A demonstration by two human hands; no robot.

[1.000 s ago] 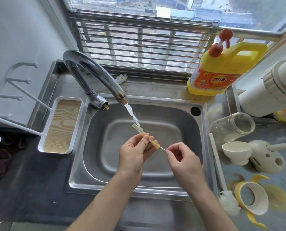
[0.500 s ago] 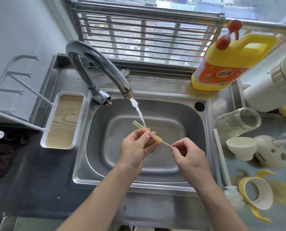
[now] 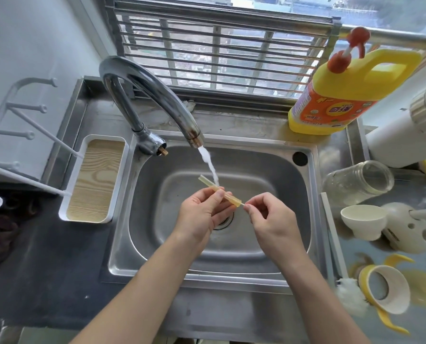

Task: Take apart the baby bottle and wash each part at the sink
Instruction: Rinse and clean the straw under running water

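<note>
Both hands held the straw [image 3: 221, 192] under the running tap [image 3: 157, 95], over the steel sink [image 3: 231, 276].
The left hand [image 3: 202, 211] pinched the amber straw mid-length; the right hand [image 3: 271, 217] pinched a thin rod [image 3: 243, 204] at its lower end, fingertips closer to the straw than before. The bottle [image 3: 355, 181] lay on the counter [image 3: 410, 192].

We see the left hand [image 3: 202, 211] pinching a yellowish straw tube [image 3: 233, 199] over the sink [image 3: 142, 219], with the water stream [image 3: 208, 165] from the tap [image 3: 152, 88] falling onto it. The right hand [image 3: 272, 220] pinches a thin stem (barely visible) at the tube's near end. A clear bottle [image 3: 358, 181] lies sideways on the counter.
</note>
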